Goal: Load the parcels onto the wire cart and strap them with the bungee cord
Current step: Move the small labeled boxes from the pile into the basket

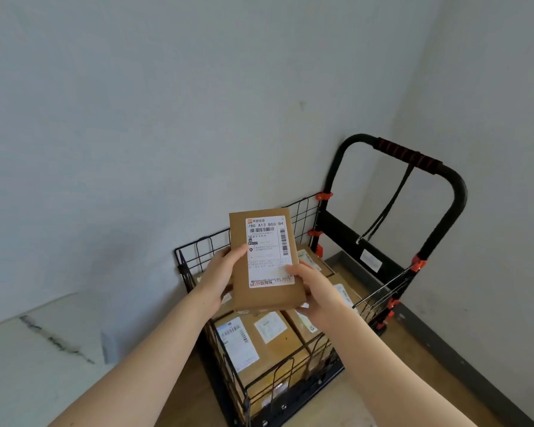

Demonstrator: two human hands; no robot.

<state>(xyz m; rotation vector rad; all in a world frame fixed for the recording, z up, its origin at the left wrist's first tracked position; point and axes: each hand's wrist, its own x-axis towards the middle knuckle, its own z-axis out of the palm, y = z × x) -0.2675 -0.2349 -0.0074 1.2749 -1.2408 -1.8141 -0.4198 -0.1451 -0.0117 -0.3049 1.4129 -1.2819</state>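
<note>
A small brown cardboard parcel [264, 260] with a white shipping label faces me, held above the black wire cart [204, 245]. My left hand [219, 274] grips its left edge, thumb on the front. Its lower right corner is gripped by my right hand [313, 289], thumb on the label. Several brown parcels [259, 340] lie inside the cart below. A black bungee cord [386, 208] hangs from the cart's handle [407, 157], its hook end dangling free.
The cart stands on a wooden floor in a corner of grey walls, its handle toward the right wall. A white marbled surface [43, 349] lies at the lower left. A dark skirting strip [463, 355] runs along the right wall.
</note>
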